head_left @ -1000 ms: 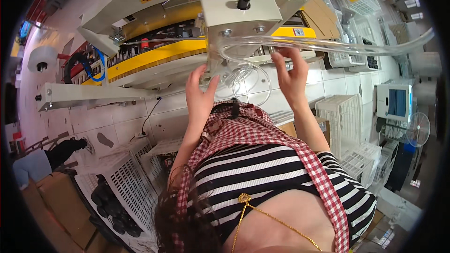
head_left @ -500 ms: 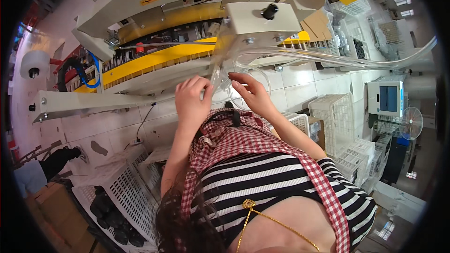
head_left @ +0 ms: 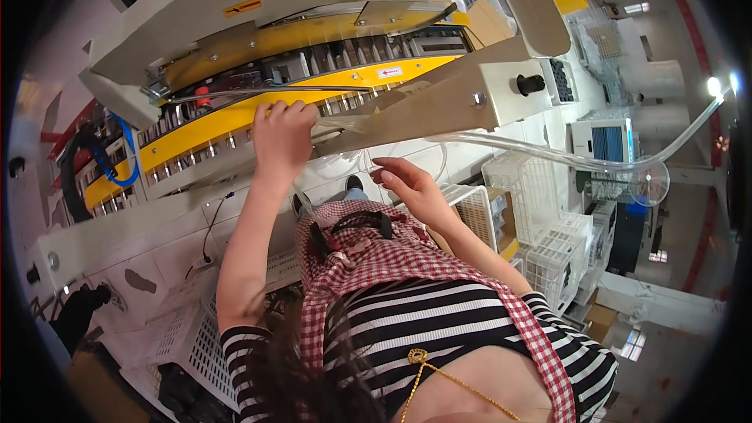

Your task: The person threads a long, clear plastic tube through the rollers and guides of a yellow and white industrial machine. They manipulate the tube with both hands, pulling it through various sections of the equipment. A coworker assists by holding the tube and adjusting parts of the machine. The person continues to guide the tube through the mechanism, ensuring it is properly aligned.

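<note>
My left hand is raised in front of the machine, its fingers closed on a strip of clear plastic tubing. The strip runs rightward from the fist, against a beige bar, and a clear length also hangs below the wrist. Lower and to the right, my right hand has its fingers loosely curved and apart. Thin clear loops pass close to its fingertips; whether they touch is hard to tell. Behind both hands stands a beige machine with a yellow rail and rows of metal pins.
A thick clear hose arcs off to the far right. White plastic crates are stacked at right, near a fan. Another crate with dark parts stands at lower left. A black cable trails across the tiled floor.
My left hand has moved left and away from my right hand, drawing the clear strip with it. The view has shifted, and more of the machine's rail shows. My right hand stays low.
</note>
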Demonstrator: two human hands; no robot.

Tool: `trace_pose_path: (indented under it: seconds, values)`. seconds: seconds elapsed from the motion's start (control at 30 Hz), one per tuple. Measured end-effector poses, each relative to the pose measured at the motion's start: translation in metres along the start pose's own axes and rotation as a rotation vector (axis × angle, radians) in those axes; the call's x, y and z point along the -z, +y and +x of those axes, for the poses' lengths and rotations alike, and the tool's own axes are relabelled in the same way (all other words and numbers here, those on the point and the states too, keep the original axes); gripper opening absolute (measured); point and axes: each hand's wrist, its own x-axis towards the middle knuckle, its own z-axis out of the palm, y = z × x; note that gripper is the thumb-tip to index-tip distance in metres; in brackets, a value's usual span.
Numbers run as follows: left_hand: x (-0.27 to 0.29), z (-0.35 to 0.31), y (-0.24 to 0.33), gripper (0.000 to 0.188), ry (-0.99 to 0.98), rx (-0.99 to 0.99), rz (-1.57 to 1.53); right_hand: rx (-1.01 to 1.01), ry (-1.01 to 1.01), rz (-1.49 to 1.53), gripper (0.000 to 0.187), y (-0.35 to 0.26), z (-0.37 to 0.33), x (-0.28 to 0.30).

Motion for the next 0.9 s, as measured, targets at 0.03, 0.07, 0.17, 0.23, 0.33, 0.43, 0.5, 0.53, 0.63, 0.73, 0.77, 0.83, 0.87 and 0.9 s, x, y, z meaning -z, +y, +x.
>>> trace_pose_path:
  seconds: [0.03,0.07,0.17,0.23,0.33,0.43,0.5,0.53,0.63,0.73,0.77,0.83,0.87,0.9]
  values:
    - [-0.006,0.004,-0.004,0.001,0.005,-0.018,-0.012,-0.012,0.01,0.008,0.034,0.001,0.0,0.0]
    - [-0.01,0.008,-0.008,0.001,0.011,-0.034,-0.025,-0.024,0.018,0.014,0.034,0.002,0.0,0.001]
    - [-0.01,0.016,-0.014,0.002,-0.105,-0.064,-0.041,-0.051,0.063,0.017,0.033,0.001,0.001,-0.005]
    - [-0.008,0.01,-0.013,0.003,-0.213,-0.053,-0.082,-0.053,0.056,0.008,0.033,0.001,0.001,-0.005]
    - [0.008,-0.009,-0.002,0.005,-0.321,-0.01,-0.202,-0.174,0.048,0.028,0.033,-0.014,0.0,-0.01]
    - [0.026,-0.027,0.009,0.009,-0.469,0.081,-0.353,-0.136,-0.024,-0.061,0.037,-0.001,0.008,-0.011]
    - [0.027,-0.042,0.014,0.01,-0.497,0.151,-0.502,-0.13,-0.053,-0.049,0.039,0.005,0.012,-0.014]
    - [0.024,-0.05,0.02,0.012,-0.498,0.215,-0.613,-0.128,-0.05,0.005,0.043,0.002,0.013,-0.017]
    - [0.01,-0.093,0.027,0.013,-0.878,0.168,-0.569,-0.175,-0.053,0.31,0.046,-0.01,0.015,-0.024]
    - [0.005,-0.133,0.05,0.012,-0.707,0.286,-0.917,-0.243,-0.121,0.363,0.042,0.001,0.02,-0.023]
    - [0.003,-0.137,0.056,0.012,-0.643,0.327,-0.933,-0.268,-0.161,0.347,0.041,0.007,0.021,-0.022]
    - [0.004,-0.136,0.066,0.011,-0.498,0.409,-0.954,-0.239,-0.184,0.234,0.035,0.013,0.016,-0.026]
    - [0.01,-0.133,0.067,0.012,-0.534,0.472,-0.965,-0.234,-0.216,0.178,0.034,0.025,0.013,-0.024]
    - [0.009,-0.133,0.069,0.014,-0.476,0.532,-0.953,-0.219,-0.248,0.121,0.033,0.034,0.013,-0.021]
